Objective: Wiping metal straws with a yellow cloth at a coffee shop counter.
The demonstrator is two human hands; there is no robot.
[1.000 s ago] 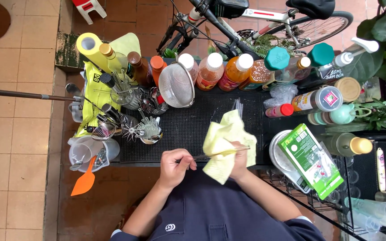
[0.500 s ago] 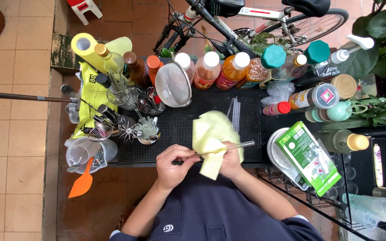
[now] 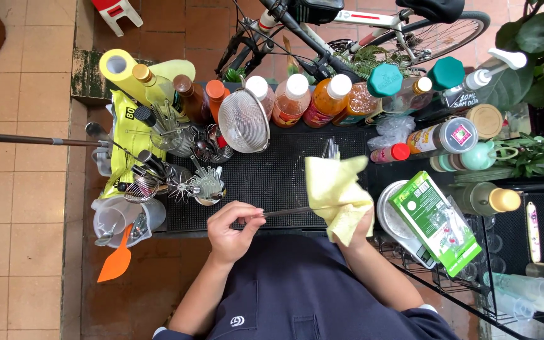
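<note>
A slim metal bar tool (image 3: 284, 212) is pinched at its handle end by the closed fingers of the left hand (image 3: 231, 230), while its other end is wrapped in a yellow cloth (image 3: 337, 195) clutched tight by the right hand (image 3: 359, 228), which is mostly hidden beneath the fabric. Both are held above the near edge of a black rubber bar mat (image 3: 272, 179). A row of syrup bottles (image 3: 313, 97) is lined along the far side, with a round mesh strainer (image 3: 243, 119) propped before them. A green carton (image 3: 436, 220) is seen at right, an orange spatula (image 3: 116, 261) at left.
</note>
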